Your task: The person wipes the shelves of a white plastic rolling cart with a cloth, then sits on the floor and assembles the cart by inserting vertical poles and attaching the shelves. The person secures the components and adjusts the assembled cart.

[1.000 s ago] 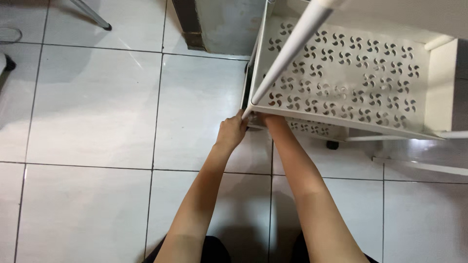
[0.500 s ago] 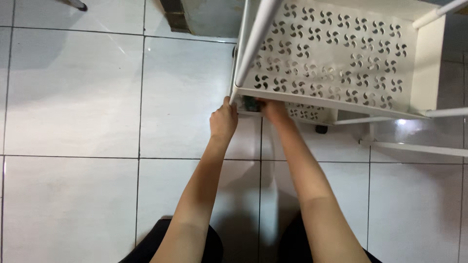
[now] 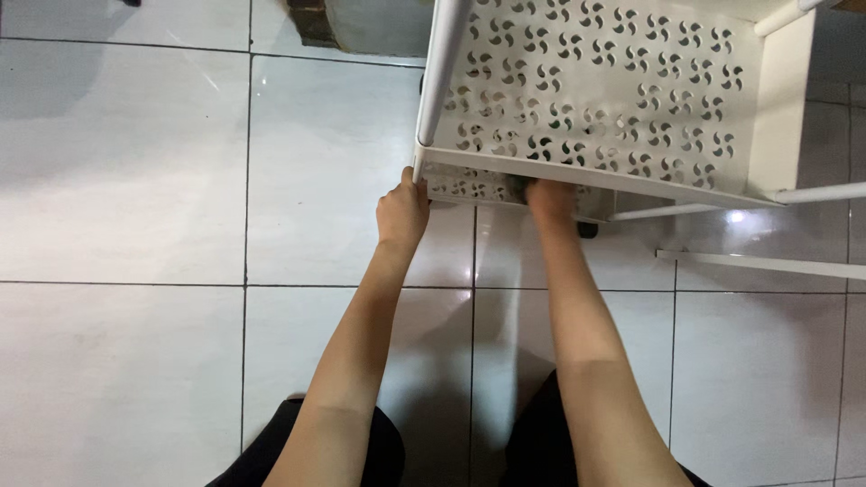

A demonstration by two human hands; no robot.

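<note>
A white plastic shelf rack (image 3: 595, 99) with perforated swirl-pattern trays stands on the tiled floor ahead of me. My left hand (image 3: 401, 212) grips the near left corner of the rack, at the foot of its white upright pole (image 3: 442, 72). My right hand (image 3: 550, 200) reaches under the upper tray's front edge, so its fingers are hidden there, close to the lower tray (image 3: 478, 187). Both forearms stretch forward from my lap.
Glossy white floor tiles (image 3: 126, 180) with dark grout lines lie all around. A small dark caster (image 3: 588, 231) shows under the rack. A loose white rail (image 3: 767, 264) lies on the floor at the right. A grey object (image 3: 370, 22) stands at the top.
My right hand has slid to the right along the rack's front edge and gone under the tray. My left hand stays at the corner.
</note>
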